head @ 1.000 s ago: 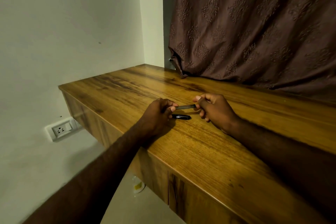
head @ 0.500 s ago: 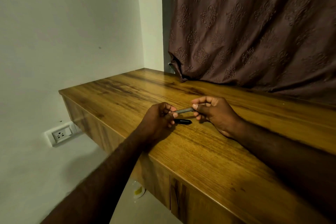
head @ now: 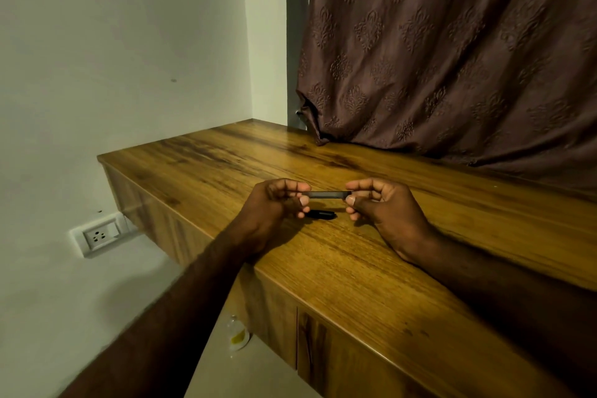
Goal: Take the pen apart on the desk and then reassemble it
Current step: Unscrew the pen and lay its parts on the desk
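A dark grey pen barrel [head: 327,194] hangs level a little above the wooden desk [head: 355,275], held at both ends. My left hand [head: 274,207] pinches its left end between thumb and fingers. My right hand [head: 381,207] pinches its right end the same way. Just below the barrel a black pen cap [head: 321,214] lies flat on the desk between my two hands, touched by neither. The barrel's ends are hidden inside my fingers.
A brown patterned curtain [head: 452,58] hangs down onto the desk's back edge. A white wall [head: 129,58] bounds the desk on the left, with a socket [head: 98,236] low down. A small bottle [head: 237,334] stands on the floor under the desk's front edge.
The barrel has levelled out from a slight tilt and more of it shows between my hands. My right hand has drawn a little to the right. The cap has stayed put.
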Tool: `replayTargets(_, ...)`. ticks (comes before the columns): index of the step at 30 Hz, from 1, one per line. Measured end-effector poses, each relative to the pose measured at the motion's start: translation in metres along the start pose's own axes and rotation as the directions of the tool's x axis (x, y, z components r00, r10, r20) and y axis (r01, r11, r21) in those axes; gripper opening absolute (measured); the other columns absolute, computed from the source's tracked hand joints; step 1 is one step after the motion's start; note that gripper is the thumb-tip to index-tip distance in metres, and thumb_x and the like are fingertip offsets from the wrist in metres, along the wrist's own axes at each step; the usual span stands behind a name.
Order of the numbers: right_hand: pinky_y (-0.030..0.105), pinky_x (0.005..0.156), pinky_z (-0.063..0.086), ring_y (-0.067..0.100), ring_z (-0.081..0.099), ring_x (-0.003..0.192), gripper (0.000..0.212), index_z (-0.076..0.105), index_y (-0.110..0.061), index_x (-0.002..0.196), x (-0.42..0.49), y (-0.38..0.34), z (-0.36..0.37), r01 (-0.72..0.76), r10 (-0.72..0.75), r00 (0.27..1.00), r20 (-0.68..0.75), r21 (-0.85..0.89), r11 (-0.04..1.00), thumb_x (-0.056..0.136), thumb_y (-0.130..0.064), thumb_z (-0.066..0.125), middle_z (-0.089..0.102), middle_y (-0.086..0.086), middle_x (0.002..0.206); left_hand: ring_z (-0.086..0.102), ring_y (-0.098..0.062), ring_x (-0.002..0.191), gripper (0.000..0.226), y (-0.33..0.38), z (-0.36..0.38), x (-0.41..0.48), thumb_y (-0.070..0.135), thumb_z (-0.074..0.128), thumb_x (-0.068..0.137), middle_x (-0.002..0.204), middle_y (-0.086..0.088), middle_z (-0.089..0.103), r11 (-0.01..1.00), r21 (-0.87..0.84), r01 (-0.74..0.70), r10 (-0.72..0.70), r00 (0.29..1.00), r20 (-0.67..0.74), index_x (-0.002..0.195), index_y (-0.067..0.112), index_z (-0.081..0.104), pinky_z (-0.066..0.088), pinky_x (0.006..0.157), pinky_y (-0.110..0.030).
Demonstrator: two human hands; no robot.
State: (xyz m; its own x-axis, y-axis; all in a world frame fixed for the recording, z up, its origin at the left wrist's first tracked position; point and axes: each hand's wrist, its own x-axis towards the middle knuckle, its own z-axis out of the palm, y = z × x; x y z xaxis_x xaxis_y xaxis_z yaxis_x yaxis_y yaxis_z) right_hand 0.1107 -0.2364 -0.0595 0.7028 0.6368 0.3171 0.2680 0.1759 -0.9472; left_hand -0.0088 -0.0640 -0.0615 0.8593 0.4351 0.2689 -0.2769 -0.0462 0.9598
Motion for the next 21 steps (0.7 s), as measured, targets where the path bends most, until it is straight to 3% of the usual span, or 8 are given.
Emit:
replayTargets(5,0.019,0.053,0.048,0.003,0.06,0.061,0.024,0.071,-0.025,0.096,0.001,-0.004,0.001,0.095,-0.102,0.992,-0.07,-0.103,0.99,0.087,-0.004,0.064,0.07,-0.009,0.074,0.06,-0.015,0.062,0.008,-0.003,0.009,-0.002,0.003,0.069,0.084,0.073,-0.012,0.066,0.96,0.281,0.001,-0.02,0.998,0.065,0.092,0.003,0.068,0.053,0.064,-0.03)
replayTargets(7,0.016,0.054,0.048,-0.003,0.061,0.063,0.026,0.071,-0.026,0.096,-0.001,-0.004,0.005,0.129,-0.138,0.988,-0.071,-0.123,0.984,0.087,-0.002,0.063,0.07,-0.012,0.082,0.063,-0.014,0.062,0.006,-0.006,0.012,-0.002,0.009,0.071,0.083,0.072,-0.012,0.069,0.958,0.285,0.011,-0.029,0.998,0.06,0.088,0.005,0.071,0.055,0.065,-0.033)
replayTargets(10,0.012,0.055,0.048,-0.007,0.063,0.066,0.025,0.071,-0.023,0.099,-0.002,-0.003,0.01,0.165,-0.171,0.985,-0.03,-0.154,0.974,0.087,-0.002,0.063,0.07,-0.012,0.087,0.066,-0.011,0.065,0.008,-0.013,0.015,-0.002,0.012,0.071,0.084,0.08,-0.014,0.074,0.968,0.252,-0.007,-0.014,0.996,0.082,0.091,0.011,0.073,0.056,0.063,-0.027)
replayTargets(14,0.017,0.056,0.05,0.001,0.063,0.065,0.018,0.072,-0.023,0.097,-0.002,-0.002,0.013,0.152,-0.151,0.988,0.024,-0.127,0.98,0.086,-0.009,0.067,0.072,-0.013,0.072,0.064,-0.018,0.07,0.007,-0.015,0.016,-0.002,0.011,0.065,0.088,0.077,-0.016,0.071,0.954,0.296,-0.037,0.014,0.997,0.076,0.089,0.01,0.072,0.053,0.068,-0.037)
replayTargets(17,0.028,0.055,0.051,0.014,0.061,0.059,0.01,0.073,-0.021,0.09,-0.002,-0.001,0.012,0.109,-0.107,0.994,0.03,-0.094,0.99,0.085,-0.013,0.069,0.07,0.001,0.066,0.064,-0.018,0.068,0.005,-0.015,0.016,-0.003,0.008,0.064,0.088,0.073,-0.011,0.069,0.945,0.324,-0.044,0.022,0.997,0.071,0.088,0.006,0.068,0.053,0.066,-0.036)
replayTargets(21,0.027,0.052,0.052,0.015,0.061,0.054,0.009,0.074,-0.016,0.087,-0.002,0.0,0.011,0.056,-0.056,0.997,0.047,-0.008,0.998,0.086,-0.01,0.067,0.07,0.006,0.065,0.067,-0.014,0.069,0.003,-0.014,0.016,-0.004,0.007,0.064,0.089,0.074,-0.011,0.07,0.928,0.368,-0.064,0.039,0.996,0.076,0.089,0.005,0.066,0.056,0.066,-0.035)
